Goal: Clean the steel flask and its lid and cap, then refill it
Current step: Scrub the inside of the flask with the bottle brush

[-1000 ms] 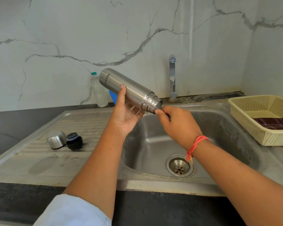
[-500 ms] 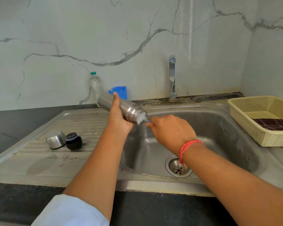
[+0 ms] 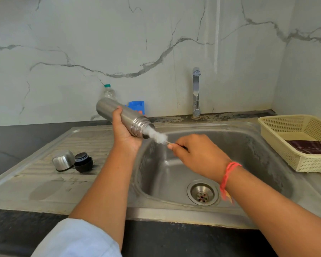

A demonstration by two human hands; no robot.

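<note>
My left hand [image 3: 124, 132] grips the steel flask [image 3: 130, 118] from below, holding it tilted over the sink with its open threaded mouth pointing down to the right. My right hand [image 3: 196, 156] pinches the thin handle of a bottle brush, whose white bristles [image 3: 157, 136] stick partly out of the flask's mouth. On the draining board to the left the steel cap [image 3: 63, 160] lies on its side, touching the black lid [image 3: 83, 162].
The steel sink [image 3: 248, 145] has a drain [image 3: 202, 194] below my right wrist. A tap [image 3: 195, 91] stands at the back. A cream plastic basket [image 3: 278, 134] with a dark cloth sits at the right. A plastic bottle [image 3: 108, 91] and a blue holder [image 3: 136, 106] stand by the wall.
The flask dipped lower and has come back up a little. My right hand has drawn the brush outward, so the white bristles now show outside the mouth.
</note>
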